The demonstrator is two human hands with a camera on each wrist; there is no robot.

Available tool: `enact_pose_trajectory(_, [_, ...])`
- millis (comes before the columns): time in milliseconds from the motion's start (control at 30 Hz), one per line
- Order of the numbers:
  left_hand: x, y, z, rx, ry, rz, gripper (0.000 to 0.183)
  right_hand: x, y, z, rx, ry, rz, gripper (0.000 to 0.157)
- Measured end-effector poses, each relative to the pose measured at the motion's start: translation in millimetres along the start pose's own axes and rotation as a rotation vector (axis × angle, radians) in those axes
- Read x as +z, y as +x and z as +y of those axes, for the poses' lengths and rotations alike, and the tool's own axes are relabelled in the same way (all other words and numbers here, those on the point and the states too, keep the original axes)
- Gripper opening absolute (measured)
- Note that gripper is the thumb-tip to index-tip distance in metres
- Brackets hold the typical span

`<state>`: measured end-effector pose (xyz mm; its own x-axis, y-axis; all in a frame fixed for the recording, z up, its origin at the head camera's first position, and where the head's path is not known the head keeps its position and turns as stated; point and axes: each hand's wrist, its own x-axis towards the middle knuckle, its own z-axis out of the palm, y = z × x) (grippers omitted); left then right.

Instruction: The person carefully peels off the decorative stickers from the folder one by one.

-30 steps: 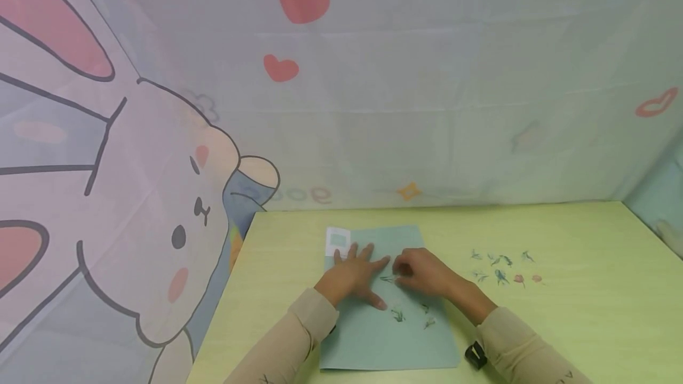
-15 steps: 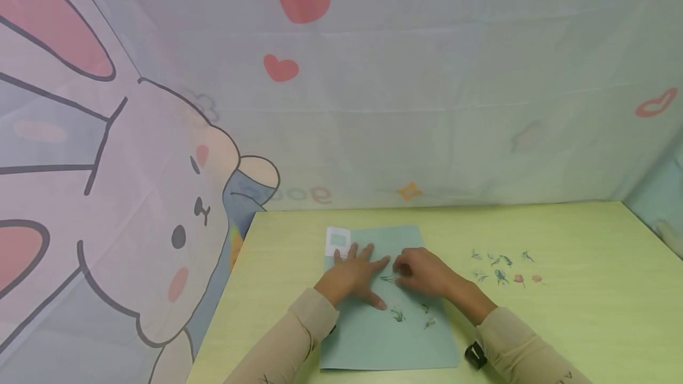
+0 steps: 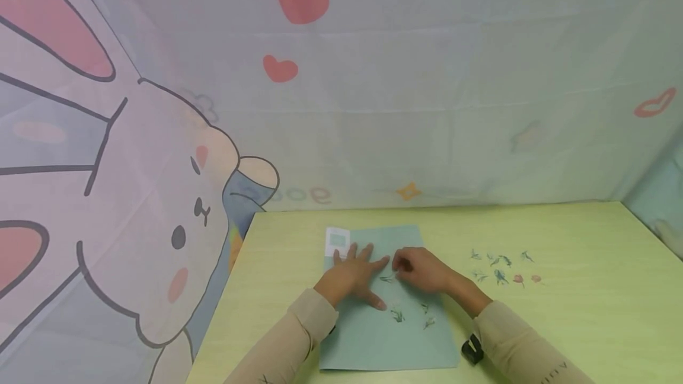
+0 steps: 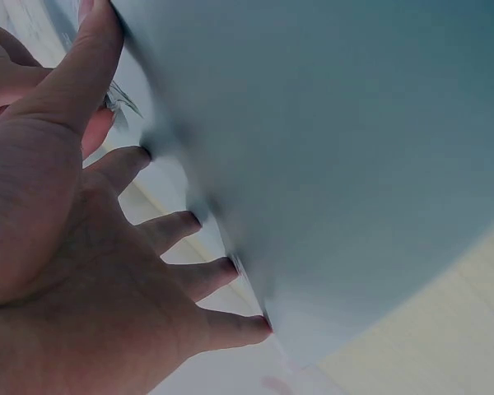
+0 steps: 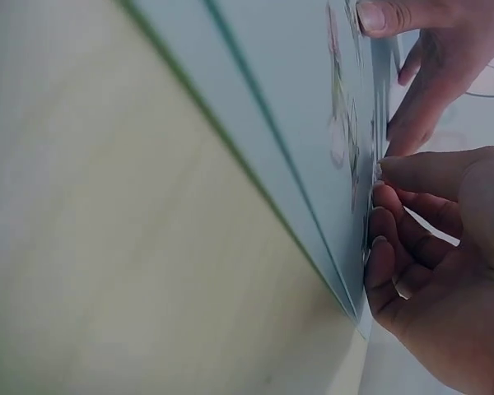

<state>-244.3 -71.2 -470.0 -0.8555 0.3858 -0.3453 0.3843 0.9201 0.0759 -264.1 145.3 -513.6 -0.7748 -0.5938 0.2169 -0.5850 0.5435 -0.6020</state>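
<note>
"Where are we finding room?"
"A strip of counter [image 3: 450,230] is running between the green sheet [image 3: 389,348] and the flower cutouts [image 3: 500,277]; our right arm [image 3: 475,296] is spanning it."
"What's blocking us over the sheet?"
"Our left hand [image 3: 352,277] is covering its upper left, our right hand [image 3: 424,270] is pinching a sprig [image 3: 385,279] beside it; three flowers [image 3: 398,316] are lying below."

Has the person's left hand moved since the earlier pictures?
No, not visibly: in the head view, the left hand lies spread in the same place relative to the orange four-pointed star on the pale fabric backdrop.
</note>
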Motion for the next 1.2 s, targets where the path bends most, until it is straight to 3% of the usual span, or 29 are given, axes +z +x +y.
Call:
enact_pose_trajectory(767, [-1.3,-1.3,-0.1,0.005,0.010,-0.008,0.108,5.2,1.5,3.3,-0.026,0.062,0.006,0.009])
enact_pose_trajectory(1200, [-1.8,-1.7,0.4,0.002,0.016,-0.007,0.108,4.3,-0.7,-2.9,-0.058,-0.031,0.030,0.010])
